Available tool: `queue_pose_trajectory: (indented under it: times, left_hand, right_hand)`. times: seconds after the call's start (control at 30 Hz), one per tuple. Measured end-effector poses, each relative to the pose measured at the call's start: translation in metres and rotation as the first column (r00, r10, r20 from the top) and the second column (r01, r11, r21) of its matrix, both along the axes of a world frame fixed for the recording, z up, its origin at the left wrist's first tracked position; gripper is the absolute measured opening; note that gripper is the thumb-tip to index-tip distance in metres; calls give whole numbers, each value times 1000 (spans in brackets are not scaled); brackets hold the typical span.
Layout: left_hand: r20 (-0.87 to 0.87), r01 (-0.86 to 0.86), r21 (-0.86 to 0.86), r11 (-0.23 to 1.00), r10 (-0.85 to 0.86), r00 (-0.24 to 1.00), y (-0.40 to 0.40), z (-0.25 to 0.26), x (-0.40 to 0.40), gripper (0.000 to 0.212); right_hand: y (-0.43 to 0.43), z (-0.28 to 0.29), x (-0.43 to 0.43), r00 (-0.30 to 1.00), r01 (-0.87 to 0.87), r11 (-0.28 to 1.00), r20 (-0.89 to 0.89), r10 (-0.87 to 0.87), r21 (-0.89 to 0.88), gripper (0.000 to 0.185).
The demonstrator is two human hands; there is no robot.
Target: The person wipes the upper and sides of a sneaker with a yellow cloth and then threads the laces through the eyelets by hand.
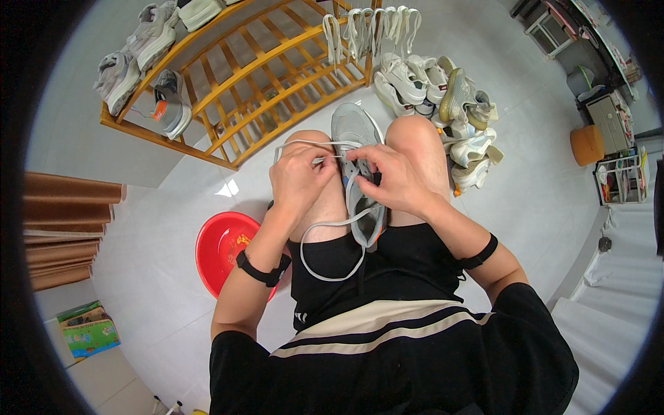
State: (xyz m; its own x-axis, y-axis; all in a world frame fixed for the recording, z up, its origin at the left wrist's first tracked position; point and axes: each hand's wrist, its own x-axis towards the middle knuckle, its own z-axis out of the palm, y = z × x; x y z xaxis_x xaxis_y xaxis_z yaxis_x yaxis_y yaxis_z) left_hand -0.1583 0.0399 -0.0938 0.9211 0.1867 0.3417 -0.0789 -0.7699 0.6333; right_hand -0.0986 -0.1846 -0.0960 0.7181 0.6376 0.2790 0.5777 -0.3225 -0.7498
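Observation:
A grey sneaker (357, 126) rests between my knees, its toe pointing away from me and its heel against my black shorts. My left hand (301, 176) pinches a pale shoelace (332, 224) between thumb and index finger, just left of the eyelets. From the eyelet area, one length of the lace loops over my left knee and another curls down across the shorts. My right hand (397, 174) grips the sneaker's upper by the throat, with the index fingertip close to the pinched lace. The exact eyelet at the fingertips is partly hidden.
To the left stands a red basin (207, 254). A wooden rack (228, 98) ahead bears several shoes and hanging white laces (358, 33). Several light sneakers (404, 80) are piled on the floor beyond my right knee. An orange stool (587, 145) stands far right.

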Motion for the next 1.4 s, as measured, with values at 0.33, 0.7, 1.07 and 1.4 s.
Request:
queue_pose_trajectory:
  times: [0.33,0.7,1.07,1.4]
  left_hand:
    - [156,18,183,983,-47,987,-7,5,3,10]
    - [-3,137,-27,990,-137,991,-8,11,5,15]
    - [-12,122,44,992,-122,992,-15,12,4,10]
    - [63,168,81,982,-174,983,2,5,3,12]
  right_hand:
    - [0,1,-1,1000,2,1000,-7,-2,-12,45]
    - [16,-6,17,992,31,992,-126,-15,121,31]
    - [25,-5,26,993,111,994,-47,-111,-13,32]
    - [12,10,22,981,149,989,123,-150,16,17]
